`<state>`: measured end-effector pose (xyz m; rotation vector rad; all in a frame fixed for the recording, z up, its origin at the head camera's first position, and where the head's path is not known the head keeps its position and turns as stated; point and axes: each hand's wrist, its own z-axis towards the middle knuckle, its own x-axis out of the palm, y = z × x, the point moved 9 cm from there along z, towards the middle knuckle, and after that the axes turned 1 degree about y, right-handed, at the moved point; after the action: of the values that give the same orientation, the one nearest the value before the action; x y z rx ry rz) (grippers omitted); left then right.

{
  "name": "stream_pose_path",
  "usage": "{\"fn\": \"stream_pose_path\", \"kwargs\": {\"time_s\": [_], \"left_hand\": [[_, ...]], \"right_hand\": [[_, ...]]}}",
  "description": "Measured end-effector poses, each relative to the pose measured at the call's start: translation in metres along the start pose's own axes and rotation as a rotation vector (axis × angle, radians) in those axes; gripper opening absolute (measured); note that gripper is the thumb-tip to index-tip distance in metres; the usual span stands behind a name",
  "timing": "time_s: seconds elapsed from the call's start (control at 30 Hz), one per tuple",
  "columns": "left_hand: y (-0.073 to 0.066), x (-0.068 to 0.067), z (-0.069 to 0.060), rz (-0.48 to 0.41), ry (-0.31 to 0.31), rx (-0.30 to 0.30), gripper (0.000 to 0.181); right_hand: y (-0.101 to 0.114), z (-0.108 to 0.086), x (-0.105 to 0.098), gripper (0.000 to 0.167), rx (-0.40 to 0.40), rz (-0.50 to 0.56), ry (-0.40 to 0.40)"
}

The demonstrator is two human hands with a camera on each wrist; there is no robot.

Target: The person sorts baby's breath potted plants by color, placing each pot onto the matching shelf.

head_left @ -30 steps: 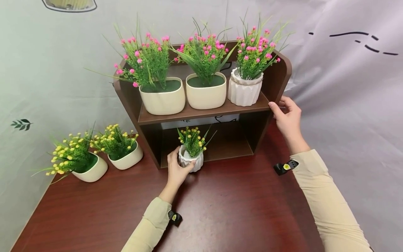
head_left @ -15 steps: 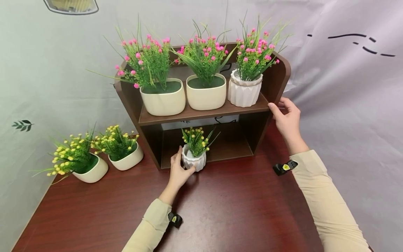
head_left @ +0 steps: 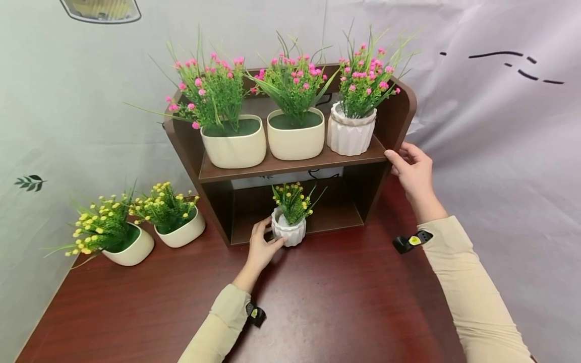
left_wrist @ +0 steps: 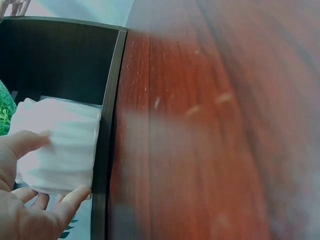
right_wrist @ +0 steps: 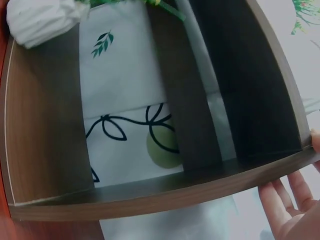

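As the left hand [head_left: 263, 249] pinches a white fluted pot of yellow flowers [head_left: 290, 234] between thumb and fingers at the near edge of the lower shelf [head_left: 338, 214], we see the right hand [head_left: 416, 174] gripping the right side panel [head_left: 402, 113], thumb on its near edge, fingers round the outer face. Whether the held pot bears on the board, we cannot tell. On the upper shelf [head_left: 328, 161], two cream pots [head_left: 233, 151] and a twine-tied white pot [head_left: 350, 137], all pink-flowered, form a row we judge complete. Two yellow-flowered cream pots [head_left: 182, 232] on the table [head_left: 331, 297] at left are, we reckon, yet to be shelved.
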<state>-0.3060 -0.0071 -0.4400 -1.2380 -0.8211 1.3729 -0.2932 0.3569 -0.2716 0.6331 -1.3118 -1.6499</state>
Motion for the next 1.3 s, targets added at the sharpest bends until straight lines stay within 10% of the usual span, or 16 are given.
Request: {"fn": "stream_pose_path", "kwargs": {"time_s": [0.27,0.5,1.3], "left_hand": [[-0.037,0.006,-0.004,0.012,0.033,0.034,0.060],[0.003,0.026,0.016,0.001,0.043,0.034,0.064],[-0.001,0.082,0.039,0.063,0.088,0.026,0.062]], "right_hand": [[-0.002,-0.002,0.001,0.020,0.088,0.009,0.011],[-0.002,-0.001,-0.002,0.020,0.102,0.014,0.003],[-0.005,-0.002,0.000,0.020,0.131,-0.015,-0.012]]}}
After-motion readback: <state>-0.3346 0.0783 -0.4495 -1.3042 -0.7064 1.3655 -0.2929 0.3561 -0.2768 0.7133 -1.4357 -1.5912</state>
